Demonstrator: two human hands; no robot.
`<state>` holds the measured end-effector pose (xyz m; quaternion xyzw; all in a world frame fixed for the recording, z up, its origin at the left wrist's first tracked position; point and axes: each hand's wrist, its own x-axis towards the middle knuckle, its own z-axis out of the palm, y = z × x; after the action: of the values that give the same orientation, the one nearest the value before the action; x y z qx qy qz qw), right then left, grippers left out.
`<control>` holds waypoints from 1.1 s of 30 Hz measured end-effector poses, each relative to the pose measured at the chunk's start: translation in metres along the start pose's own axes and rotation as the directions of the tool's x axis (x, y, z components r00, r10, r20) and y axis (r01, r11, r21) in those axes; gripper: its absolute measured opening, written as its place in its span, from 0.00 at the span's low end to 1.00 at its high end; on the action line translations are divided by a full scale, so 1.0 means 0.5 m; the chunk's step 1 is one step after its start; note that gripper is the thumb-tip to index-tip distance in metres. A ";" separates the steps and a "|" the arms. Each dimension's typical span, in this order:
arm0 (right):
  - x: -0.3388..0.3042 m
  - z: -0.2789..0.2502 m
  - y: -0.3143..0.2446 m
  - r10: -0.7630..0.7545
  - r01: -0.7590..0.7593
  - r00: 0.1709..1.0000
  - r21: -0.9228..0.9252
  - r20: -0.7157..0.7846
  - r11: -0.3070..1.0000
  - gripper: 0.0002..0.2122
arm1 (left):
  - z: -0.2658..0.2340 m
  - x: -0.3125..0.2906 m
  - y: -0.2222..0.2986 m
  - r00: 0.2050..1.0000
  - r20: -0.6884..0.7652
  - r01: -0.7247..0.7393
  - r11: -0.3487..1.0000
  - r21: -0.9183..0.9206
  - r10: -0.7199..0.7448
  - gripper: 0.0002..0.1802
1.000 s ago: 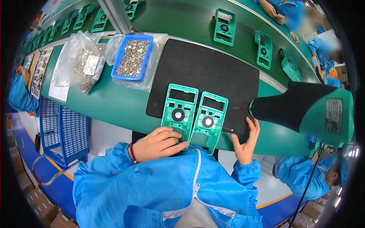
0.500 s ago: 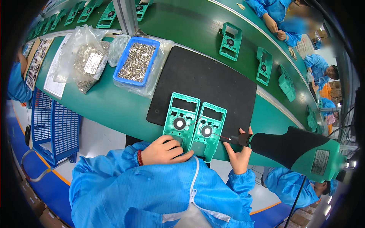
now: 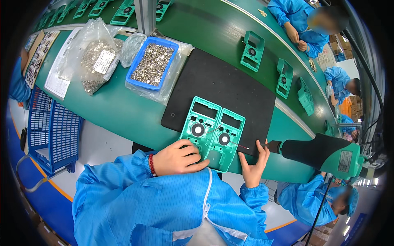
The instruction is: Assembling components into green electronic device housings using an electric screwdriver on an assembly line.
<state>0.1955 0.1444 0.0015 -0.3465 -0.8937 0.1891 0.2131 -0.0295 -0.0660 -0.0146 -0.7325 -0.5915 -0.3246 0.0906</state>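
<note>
Two green plastic housings [image 3: 200,119] [image 3: 228,130] lie side by side on the black mat, each with a round black-and-white speaker and thin wires. My left hand [image 3: 178,159] grips the lower end of the left housing, its fingers bent over the edge and hiding part of it. To the right of the housings, my right hand [image 3: 254,166] is raised with thumb and fingers spread, holding nothing. Close to its fingertips is the nose of a green-and-black power screwdriver [image 3: 316,153], which points left toward the mat.
A blue tray [image 3: 130,78] of small metal parts and a clear bag [image 3: 92,61] of similar parts stand at the left. Beyond the black mat [image 3: 230,88], a green conveyor [image 3: 205,28] carries more housings. A blue basket [image 3: 61,135] stands on the floor. Co-workers sit across the line.
My right hand's fingers have come away from the screwdriver's nose and spread apart. My left hand stays on the left housing. The whole view has shifted slightly.
</note>
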 end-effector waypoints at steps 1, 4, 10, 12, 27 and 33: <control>0.001 -0.002 -0.002 0.036 -0.037 0.999 0.023 0.013 0.999 0.34 | -0.002 0.001 -0.001 1.000 -0.008 -0.011 1.000 -0.005 0.011 0.20; 0.005 -0.007 -0.004 0.078 -0.080 0.996 0.043 0.034 0.996 0.34 | 0.000 0.004 -0.005 0.999 -0.031 -0.011 1.000 -0.025 0.010 0.19; 0.038 -0.071 -0.010 0.021 -0.007 0.981 -0.074 0.195 0.997 0.28 | 0.003 0.006 -0.002 0.998 -0.066 0.007 0.999 -0.036 -0.009 0.19; 0.058 -0.115 -0.021 -0.050 0.049 0.996 0.014 0.074 0.999 0.25 | 0.003 0.004 0.004 0.997 -0.078 0.015 1.000 -0.011 -0.015 0.19; 0.228 -0.166 -0.246 -0.259 0.325 0.945 0.642 -0.198 0.694 0.49 | -0.056 0.036 -0.013 0.996 -0.085 0.010 0.994 0.106 -0.001 0.20; 0.246 -0.206 -0.273 -0.430 0.421 0.871 0.810 -0.237 0.408 0.54 | -0.180 0.048 -0.202 0.841 -0.266 0.506 0.859 0.076 -0.472 0.11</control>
<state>0.0923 0.1563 0.1849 0.0393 -0.7476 0.5364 0.3897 -0.1540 -0.0643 0.0434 -0.5042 -0.7654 -0.3792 0.1272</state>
